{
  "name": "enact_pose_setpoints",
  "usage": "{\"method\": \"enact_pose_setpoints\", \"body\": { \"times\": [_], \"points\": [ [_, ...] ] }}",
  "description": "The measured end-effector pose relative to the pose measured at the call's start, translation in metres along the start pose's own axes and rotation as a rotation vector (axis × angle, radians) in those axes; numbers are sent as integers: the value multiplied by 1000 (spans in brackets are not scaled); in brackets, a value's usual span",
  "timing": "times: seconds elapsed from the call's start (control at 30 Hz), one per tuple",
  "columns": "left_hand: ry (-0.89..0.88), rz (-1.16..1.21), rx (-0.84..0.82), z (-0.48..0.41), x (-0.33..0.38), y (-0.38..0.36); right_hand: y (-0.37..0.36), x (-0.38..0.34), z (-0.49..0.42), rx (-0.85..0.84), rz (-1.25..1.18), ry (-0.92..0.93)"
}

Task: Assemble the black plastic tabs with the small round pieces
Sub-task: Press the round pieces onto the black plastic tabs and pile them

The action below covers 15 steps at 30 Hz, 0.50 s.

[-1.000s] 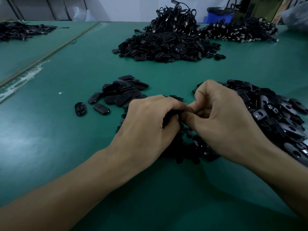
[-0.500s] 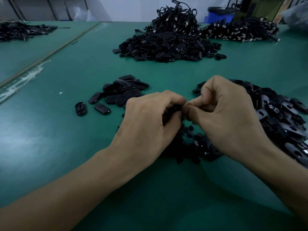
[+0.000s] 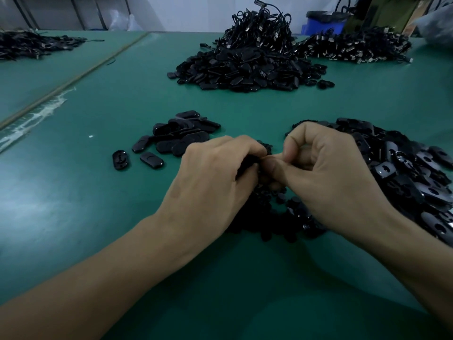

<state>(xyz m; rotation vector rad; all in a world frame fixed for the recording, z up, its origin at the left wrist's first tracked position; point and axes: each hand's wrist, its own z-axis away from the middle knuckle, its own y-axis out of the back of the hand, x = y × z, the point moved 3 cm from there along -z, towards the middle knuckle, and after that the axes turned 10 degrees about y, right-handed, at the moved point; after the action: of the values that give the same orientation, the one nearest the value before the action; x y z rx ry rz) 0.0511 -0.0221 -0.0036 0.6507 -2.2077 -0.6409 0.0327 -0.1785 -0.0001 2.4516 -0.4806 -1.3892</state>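
While loose parts crowd the green counter, one black plastic tab sits at centre frame, gripped in the curled fingers of the left hand. The right hand, fingers also curled, pinches thumb and forefinger against that tab's edge (any round piece between them is hidden). The job looks far from finished. A small cluster of closed tabs, judged complete, lies at 10 o'clock of the hands. A much bigger pile of open tabs spreads at 3 o'clock, and the small round pieces lie heaped under the hands at 6 o'clock. Farther off, a large heap of black parts rises at 12 o'clock, with corded parts and a blue bin at 1 o'clock. Nothing seems to block the hands, though a dropped piece could vanish into the black clutter beneath.
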Motion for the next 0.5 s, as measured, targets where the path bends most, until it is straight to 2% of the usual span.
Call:
{"method": "enact_pose_setpoints", "body": {
  "times": [0.17, 0.37, 0.5],
  "points": [
    [93, 82, -31, -3, -5, 2, 1, 1, 2, -61, -17, 17],
    [182, 105, -34, -4, -10, 2, -1, 2, 1, -128, -160, -24],
    [243, 144, -56, -6, -13, 1, 0, 5, 0, -103, -59, 2]
  ]
}}
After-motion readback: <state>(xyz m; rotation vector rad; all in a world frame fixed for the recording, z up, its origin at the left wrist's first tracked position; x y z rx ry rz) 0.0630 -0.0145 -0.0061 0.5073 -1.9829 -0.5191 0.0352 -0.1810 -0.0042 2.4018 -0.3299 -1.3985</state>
